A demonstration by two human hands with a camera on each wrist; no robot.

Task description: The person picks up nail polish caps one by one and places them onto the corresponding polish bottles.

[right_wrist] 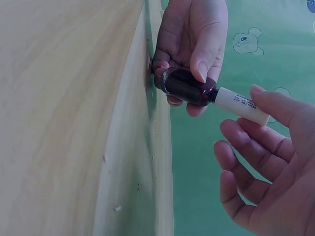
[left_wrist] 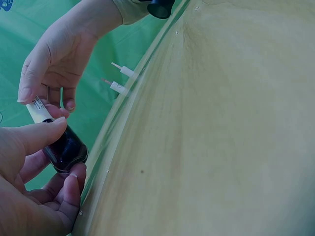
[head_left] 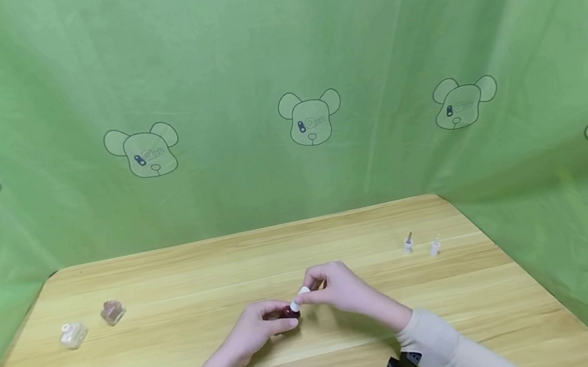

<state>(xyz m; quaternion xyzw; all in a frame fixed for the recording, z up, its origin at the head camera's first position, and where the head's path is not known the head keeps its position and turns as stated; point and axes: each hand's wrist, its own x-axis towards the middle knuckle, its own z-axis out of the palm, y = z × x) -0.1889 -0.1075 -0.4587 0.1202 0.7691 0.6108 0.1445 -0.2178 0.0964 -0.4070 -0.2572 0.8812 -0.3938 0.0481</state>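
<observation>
Left of the left hand [head_left: 254,331]: squat glassy bottles, one whitish [head_left: 73,336], one brownish [head_left: 113,312]. Right of the right hand [head_left: 337,288]: two white cylindrical caps [head_left: 408,246], stems up. Beneath: pale wood-grain tabletop [head_left: 338,234]. Beyond: creased green curtain [head_left: 218,52], outlined bear heads. Between hands: glossy dark-red rounded bottle [right_wrist: 184,87], pinched by left; right pinches its white printed cylindrical cap [right_wrist: 240,105], dark neck visible.

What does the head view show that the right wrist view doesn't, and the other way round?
Only head view: the clear bottle, the brown bottle and two loose caps.

Only right wrist view: the print on the white cap and the dark neck next to it.

Both: the left hand holding the red bottle, the right hand pinching the white cap, the table and the curtain.
</observation>
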